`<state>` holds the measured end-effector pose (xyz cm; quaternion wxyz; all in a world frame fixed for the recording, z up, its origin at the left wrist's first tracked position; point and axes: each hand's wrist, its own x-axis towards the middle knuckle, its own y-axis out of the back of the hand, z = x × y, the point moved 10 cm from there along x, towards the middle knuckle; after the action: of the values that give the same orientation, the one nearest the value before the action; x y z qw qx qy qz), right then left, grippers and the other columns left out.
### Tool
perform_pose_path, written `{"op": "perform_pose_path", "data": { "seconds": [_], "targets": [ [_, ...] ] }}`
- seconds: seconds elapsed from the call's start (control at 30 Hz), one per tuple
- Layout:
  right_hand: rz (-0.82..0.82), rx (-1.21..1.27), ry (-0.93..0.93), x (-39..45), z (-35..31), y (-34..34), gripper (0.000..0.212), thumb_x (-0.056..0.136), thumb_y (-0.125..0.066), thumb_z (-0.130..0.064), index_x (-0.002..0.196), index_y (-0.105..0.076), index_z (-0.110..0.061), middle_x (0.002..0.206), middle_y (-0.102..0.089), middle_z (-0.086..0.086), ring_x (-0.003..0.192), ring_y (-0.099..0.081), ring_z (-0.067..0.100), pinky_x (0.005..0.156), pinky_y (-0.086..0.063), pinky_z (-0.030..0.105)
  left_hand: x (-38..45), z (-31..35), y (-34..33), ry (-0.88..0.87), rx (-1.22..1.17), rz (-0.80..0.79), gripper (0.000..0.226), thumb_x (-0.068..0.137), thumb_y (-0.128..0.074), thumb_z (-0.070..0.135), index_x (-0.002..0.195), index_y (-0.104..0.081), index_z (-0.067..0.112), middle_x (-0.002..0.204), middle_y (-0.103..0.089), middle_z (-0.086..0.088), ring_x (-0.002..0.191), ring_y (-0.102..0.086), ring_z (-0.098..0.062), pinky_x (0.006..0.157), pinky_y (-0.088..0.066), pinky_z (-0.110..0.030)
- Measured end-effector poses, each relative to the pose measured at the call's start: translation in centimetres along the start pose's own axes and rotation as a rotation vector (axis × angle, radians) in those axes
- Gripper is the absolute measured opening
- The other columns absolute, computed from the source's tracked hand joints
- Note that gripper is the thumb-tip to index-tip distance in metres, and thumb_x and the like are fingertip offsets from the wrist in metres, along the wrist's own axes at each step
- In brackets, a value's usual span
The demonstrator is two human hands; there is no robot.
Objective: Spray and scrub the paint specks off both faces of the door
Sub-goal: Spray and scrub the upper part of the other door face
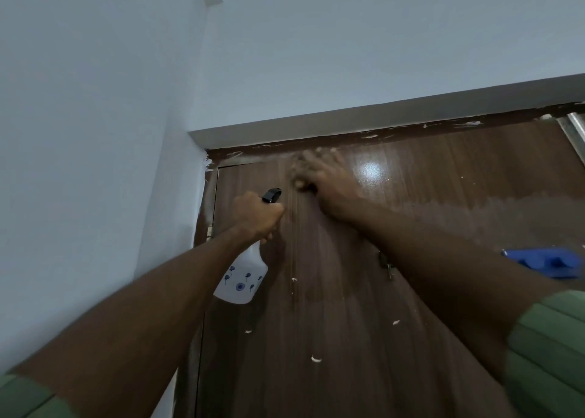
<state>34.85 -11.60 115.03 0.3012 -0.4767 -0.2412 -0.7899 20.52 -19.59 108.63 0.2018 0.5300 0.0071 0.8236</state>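
Where the two green sleeves (pixel 550 348) frame the bottom corners of the view, both bare forearms reach up toward a dark wood-grain door (pixel 348 322). Below the hands, the door's face carries scattered white paint specks (pixel 315 359), and a small metal fitting (pixel 386 265) sits just under the right forearm. Beyond that forearm, at the right edge, is a blue object (pixel 547 262), too blurred to identify. Left hand (pixel 256 216) is curled round the neck of a white spray bottle (pixel 242 275) printed with small blue flowers; the bottle hangs down below the fist, and its black nozzle (pixel 272 195) pokes out above the knuckles, aimed at the door. Just to the right and slightly higher, the right hand (pixel 319 177) lies against the door near its top edge, smeared by motion; something dark shows beneath the palm, but whether the fingers grip it cannot be told. Right of this hand the surface shines with a bright glare. Above both hands runs the paint-smeared top of the door frame (pixel 395 132), then the pale wall (pixel 348 53).
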Motion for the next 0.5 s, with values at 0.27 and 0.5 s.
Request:
{"op": "perform_pose_path", "data": {
  "seconds": [0.27, 0.5],
  "targets": [
    [-0.003, 0.048, -0.007, -1.1, -5.2, -2.6, 0.068, 0.097, -0.053, -0.019, 0.161, -0.033, -0.028, 0.172, -0.019, 0.005, 0.158, -0.013, 0.029, 0.13, -0.001, 0.048, -0.3, -1.8, 2.0, 0.032, 0.033, 0.049, 0.028, 0.102, -0.064, 0.025, 0.088, -0.072, 0.002, 0.07, -0.072, -0.01, 0.049, -0.065, -0.014, 0.048, -0.049, -0.023],
    [-0.032, 0.094, -0.048, 1.6, -4.4, -2.5, 0.072, 0.093, -0.053, -0.003, 0.159, -0.039, -0.029, 0.17, -0.023, 0.003, 0.156, -0.017, 0.028, 0.129, 0.0, 0.043, -0.9, -2.8, 2.8, 0.085, 0.093, 0.07, 0.028, 0.1, -0.067, 0.029, 0.086, -0.071, 0.006, 0.069, -0.073, -0.007, 0.053, -0.068, -0.014, 0.049, -0.052, -0.024]
  ]
}}
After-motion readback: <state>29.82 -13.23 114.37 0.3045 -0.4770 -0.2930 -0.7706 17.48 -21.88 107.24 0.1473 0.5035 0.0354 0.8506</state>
